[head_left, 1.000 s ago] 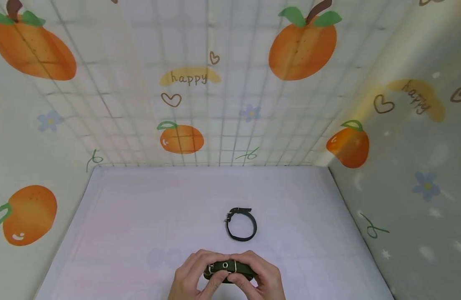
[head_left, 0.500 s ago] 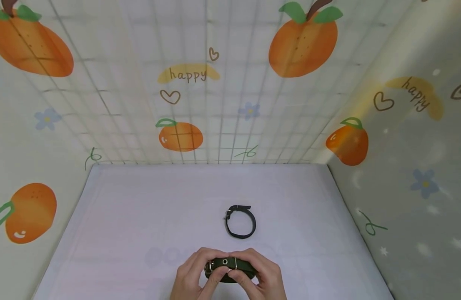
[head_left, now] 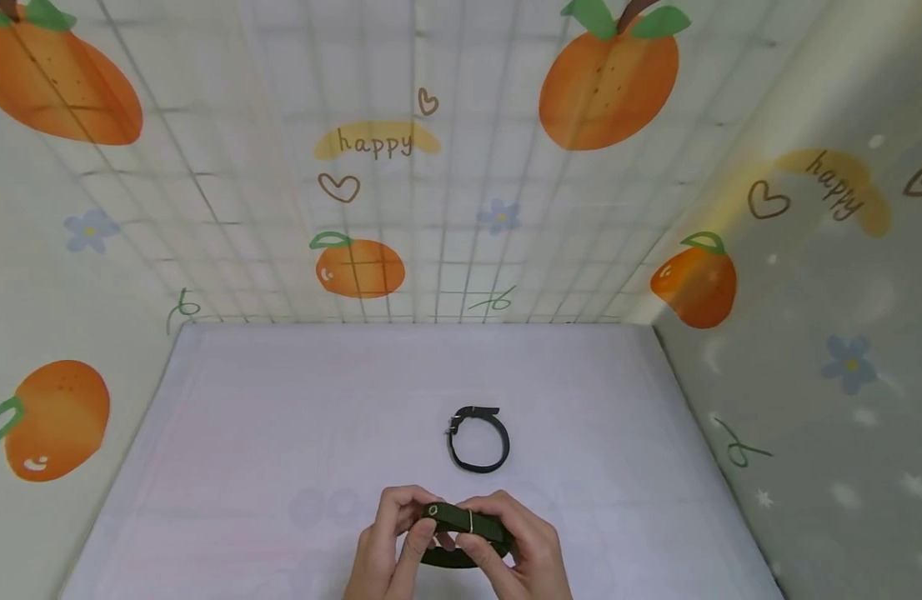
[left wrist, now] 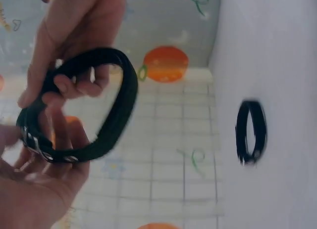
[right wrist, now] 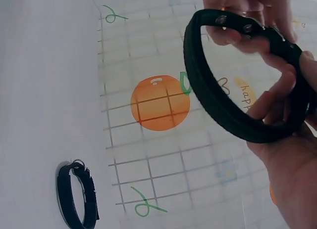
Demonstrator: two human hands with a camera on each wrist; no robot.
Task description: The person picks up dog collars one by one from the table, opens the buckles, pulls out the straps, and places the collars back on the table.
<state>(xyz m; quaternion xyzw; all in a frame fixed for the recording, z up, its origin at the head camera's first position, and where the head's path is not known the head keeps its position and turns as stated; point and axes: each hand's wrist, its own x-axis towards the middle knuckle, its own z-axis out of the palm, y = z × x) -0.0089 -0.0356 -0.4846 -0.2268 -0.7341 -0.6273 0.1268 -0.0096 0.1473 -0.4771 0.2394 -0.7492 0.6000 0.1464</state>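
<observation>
A dark green pet collar [head_left: 452, 557] with metal eyelets and a buckle [left wrist: 33, 142] is held up as a loop between both hands. My left hand [head_left: 389, 546] pinches its left part, by the eyelet [head_left: 433, 510], between thumb and fingers. On the opposite side my right hand [head_left: 528, 546] grips the strap near a metal loop [head_left: 471, 522], thumb in front and fingers behind. The fingers partly cover the band in both wrist views. Beyond the hands a second, thinner black collar [head_left: 508, 442] lies on the table, buckled into a ring.
The white table [head_left: 296, 400] is bordered by a back wall [head_left: 431, 208] of printed cloth over a wire grid. Printed cloth also covers the left side [head_left: 26, 300] and the right side [head_left: 806, 283].
The left hand's fingers have lifted and drawn away from the right hand's fingertips. The green collar has turned, so its buckle no longer shows in the head view. The black collar stays put.
</observation>
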